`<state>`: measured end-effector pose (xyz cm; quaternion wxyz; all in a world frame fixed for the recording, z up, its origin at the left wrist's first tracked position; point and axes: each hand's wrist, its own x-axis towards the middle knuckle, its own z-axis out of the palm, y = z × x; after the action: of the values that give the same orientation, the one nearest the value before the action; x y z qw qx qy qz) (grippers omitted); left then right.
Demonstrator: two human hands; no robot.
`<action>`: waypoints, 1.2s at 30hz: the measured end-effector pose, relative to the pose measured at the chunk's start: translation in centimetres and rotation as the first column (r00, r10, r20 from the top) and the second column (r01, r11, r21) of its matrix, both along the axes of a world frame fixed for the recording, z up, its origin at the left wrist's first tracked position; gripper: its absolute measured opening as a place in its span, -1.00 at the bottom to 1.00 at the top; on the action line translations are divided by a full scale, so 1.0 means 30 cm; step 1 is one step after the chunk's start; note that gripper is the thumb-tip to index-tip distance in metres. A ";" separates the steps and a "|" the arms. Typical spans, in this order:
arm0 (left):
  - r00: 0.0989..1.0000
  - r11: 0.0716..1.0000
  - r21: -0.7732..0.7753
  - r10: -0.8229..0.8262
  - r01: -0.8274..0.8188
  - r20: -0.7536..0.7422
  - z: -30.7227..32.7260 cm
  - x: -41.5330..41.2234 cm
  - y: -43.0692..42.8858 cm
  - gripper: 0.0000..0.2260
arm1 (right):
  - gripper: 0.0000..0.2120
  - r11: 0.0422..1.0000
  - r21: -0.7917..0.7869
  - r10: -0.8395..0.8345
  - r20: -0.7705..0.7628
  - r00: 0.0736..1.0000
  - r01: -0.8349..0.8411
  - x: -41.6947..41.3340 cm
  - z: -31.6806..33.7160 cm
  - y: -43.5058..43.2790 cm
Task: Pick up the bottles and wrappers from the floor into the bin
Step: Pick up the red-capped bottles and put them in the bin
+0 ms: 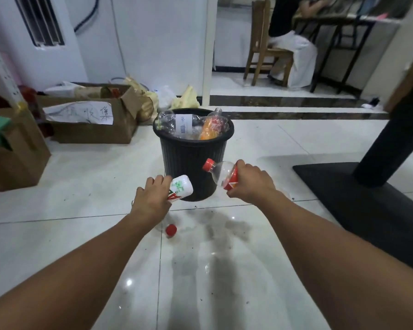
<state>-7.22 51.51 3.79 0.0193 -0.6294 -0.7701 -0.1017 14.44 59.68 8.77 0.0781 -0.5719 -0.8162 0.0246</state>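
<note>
A black ribbed bin [177, 160] stands on the white tiled floor, filled to the rim with several clear bottles and an orange one. My left hand [150, 198] grips a small white bottle with green and red print [181, 188], held in front of the bin's lower wall. My right hand [250, 184] grips a clear bottle with a red cap and red label [221, 173], tilted with its cap toward the bin. Under my left wrist a clear bottle with a red cap [171, 229] lies on the floor, mostly hidden.
Open cardboard boxes [88, 129] full of scrap stand left of the bin, with plastic bags behind it. A black table pedestal and base plate [358, 198] occupy the floor at right. Beyond a step, a person sits on a wooden chair [260, 51]. A dark stain marks the near floor.
</note>
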 end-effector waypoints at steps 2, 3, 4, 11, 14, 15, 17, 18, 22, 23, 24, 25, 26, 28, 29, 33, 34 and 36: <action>1.000 1.000 0.014 -0.015 0.015 -0.014 0.022 0.003 0.031 -0.52 | -0.42 0.998 0.061 -0.005 -0.034 0.999 0.007 0.016 0.058 0.034; 1.000 1.000 0.022 -0.014 0.015 -0.015 0.041 0.004 0.054 -0.52 | -0.42 0.996 0.089 0.006 -0.050 0.999 -0.002 0.023 0.087 0.054; 1.000 0.999 0.031 -0.009 0.009 -0.013 0.063 0.005 0.079 -0.52 | -0.42 0.993 0.117 0.026 -0.058 0.998 -0.019 0.027 0.113 0.075; 0.998 0.995 0.088 -0.041 0.045 -0.044 0.218 0.037 0.274 -0.47 | -0.40 0.978 0.203 0.064 -0.107 0.992 -0.041 0.012 0.278 0.269; 0.995 0.995 0.058 -0.074 0.078 -0.066 0.289 0.042 0.340 -0.48 | -0.37 0.982 0.177 0.074 -0.078 0.994 -0.059 0.014 0.346 0.354; 0.995 0.995 0.045 -0.081 0.083 -0.059 0.324 0.040 0.360 -0.48 | -0.36 0.984 0.168 0.073 -0.072 0.995 -0.060 0.018 0.380 0.380; 0.995 0.996 0.030 -0.088 0.089 -0.045 0.399 0.031 0.396 -0.44 | -0.31 0.987 0.153 0.064 -0.065 0.996 -0.054 0.035 0.454 0.425; 0.995 0.996 0.027 -0.084 0.086 -0.045 0.449 0.028 0.416 -0.42 | -0.31 0.988 0.146 0.058 -0.072 0.996 -0.047 0.049 0.504 0.444; 0.998 0.998 0.047 -0.034 0.036 -0.047 0.653 0.044 0.468 -0.34 | -0.39 0.988 0.143 0.074 -0.107 0.991 -0.059 0.102 0.685 0.487; 0.999 0.998 0.051 -0.025 0.027 -0.035 0.697 0.052 0.479 -0.33 | -0.40 0.987 0.143 0.084 -0.119 0.989 -0.067 0.113 0.723 0.491; 1.000 0.999 0.051 -0.016 0.016 -0.013 0.732 0.060 0.487 -0.33 | -0.41 0.987 0.139 0.097 -0.122 0.988 -0.079 0.118 0.750 0.493; 1.000 0.999 0.054 -0.005 0.004 0.010 0.759 0.068 0.500 -0.35 | -0.41 0.986 0.136 0.108 -0.117 0.987 -0.092 0.122 0.771 0.500; 1.000 0.998 0.055 0.003 -0.005 0.030 0.776 0.075 0.517 -0.39 | -0.41 0.986 0.131 0.113 -0.104 0.988 -0.099 0.124 0.785 0.511; 0.998 0.998 0.053 0.017 -0.020 0.066 0.785 0.081 0.561 -0.47 | -0.40 0.987 0.119 0.113 -0.071 0.991 -0.104 0.119 0.798 0.545; 0.997 0.998 0.052 0.016 -0.020 0.077 0.781 0.079 0.588 -0.49 | -0.40 0.987 0.119 0.113 -0.060 0.992 -0.105 0.111 0.799 0.569; 0.994 0.999 -0.030 0.034 -0.031 0.100 0.725 0.041 0.691 -0.44 | -0.39 0.982 0.136 0.136 -0.039 0.990 -0.130 0.044 0.788 0.673; 0.996 0.998 -0.061 0.032 -0.027 0.078 0.707 0.033 0.713 -0.44 | -0.39 0.982 0.132 0.141 -0.042 0.989 -0.134 0.031 0.783 0.697; 0.999 0.992 -0.130 0.000 0.005 0.036 0.677 0.013 0.750 -0.44 | -0.39 0.984 0.113 0.145 -0.046 0.988 -0.139 -0.006 0.774 0.744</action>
<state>-6.84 74.01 24.11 -0.0356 -0.6283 -0.7746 -0.0629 14.25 82.00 32.00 0.1295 -0.5062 -0.8526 0.0008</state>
